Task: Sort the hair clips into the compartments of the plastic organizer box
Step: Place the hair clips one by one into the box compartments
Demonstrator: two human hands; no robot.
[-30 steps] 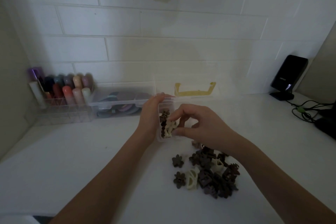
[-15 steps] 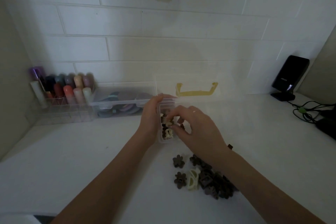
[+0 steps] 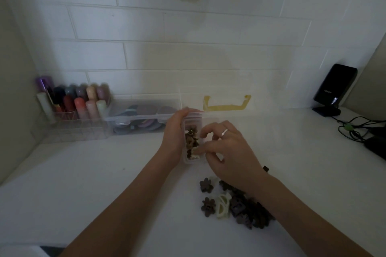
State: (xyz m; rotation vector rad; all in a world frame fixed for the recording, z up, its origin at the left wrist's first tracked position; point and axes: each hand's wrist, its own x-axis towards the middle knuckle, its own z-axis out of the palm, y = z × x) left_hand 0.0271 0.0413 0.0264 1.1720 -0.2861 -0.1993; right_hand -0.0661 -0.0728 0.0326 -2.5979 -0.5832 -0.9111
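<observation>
A clear plastic organizer box (image 3: 211,120) with a yellow handle on its raised lid stands at the middle of the white counter. Its leftmost compartment holds several brown and cream hair clips (image 3: 191,142). My left hand (image 3: 174,133) grips the box's left wall, thumb over the rim. Over the front of that compartment my right hand (image 3: 224,149), a ring on one finger, curls its fingertips onto a cream clip there. A loose pile of brown, purple and cream hair clips (image 3: 236,204) lies on the counter under my right wrist.
A clear case of coloured discs (image 3: 142,119) and a rack of coloured tubes (image 3: 73,104) stand at the back left by the tiled wall. At the far right are a black device on a stand (image 3: 332,89) and dark cables (image 3: 359,129).
My right hand carried a cream clip from above the compartment down into its front end. The left hand stayed on the box wall.
</observation>
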